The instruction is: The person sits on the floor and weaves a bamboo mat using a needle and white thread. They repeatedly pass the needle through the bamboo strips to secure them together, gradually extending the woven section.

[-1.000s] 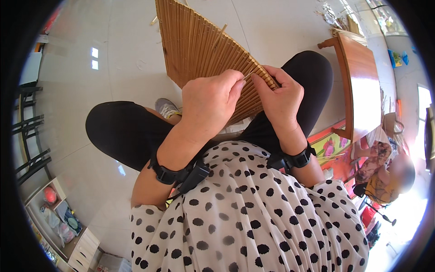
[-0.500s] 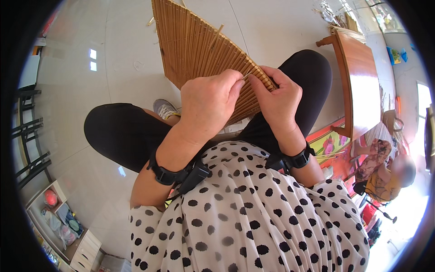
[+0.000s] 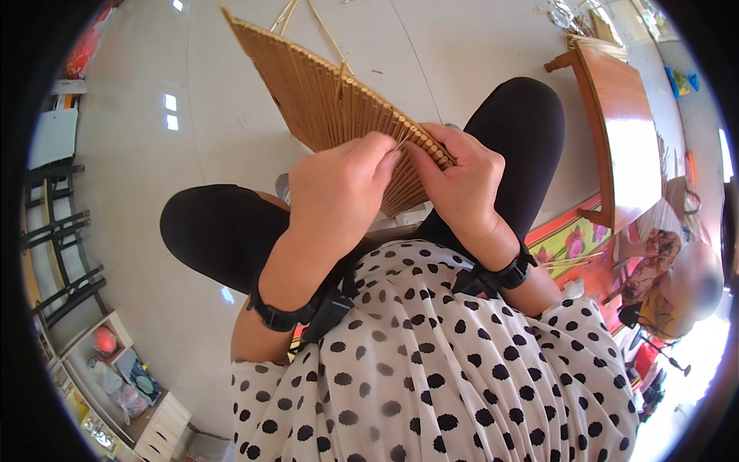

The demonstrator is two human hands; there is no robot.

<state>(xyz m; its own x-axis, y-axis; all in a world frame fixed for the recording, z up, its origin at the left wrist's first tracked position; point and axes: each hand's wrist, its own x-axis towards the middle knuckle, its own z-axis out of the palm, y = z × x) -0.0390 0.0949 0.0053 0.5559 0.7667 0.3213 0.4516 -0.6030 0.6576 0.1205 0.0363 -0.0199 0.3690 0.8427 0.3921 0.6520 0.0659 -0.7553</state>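
Note:
A stiff panel of tan plant stalks (image 3: 308,96), bound side by side, slants between my knees with its row of cut stalk ends along the upper edge. My right hand (image 3: 460,173) is closed on the panel's near corner, thumb on the face towards my left hand, fingers behind the edge. Just left of it, my left hand (image 3: 339,181) is closed in a pinch by the upper edge. A thin pale strand (image 3: 402,142) shows between the two thumbs; its far end is hidden. One short stalk (image 3: 339,81) pokes out above the bound row.
Loose stalks (image 3: 327,35) lie on the pale tiled floor beyond the panel. A low wooden table (image 3: 627,138) stands at right. Another person (image 3: 658,292) sits at far right. Black metal frames (image 3: 58,231) and a shelf unit (image 3: 158,427) line the left side.
The panel's far end has swung left and down, and both hands have shifted slightly left with it. My left hand keeps its pinch near the edge. The whole view has shifted a little.

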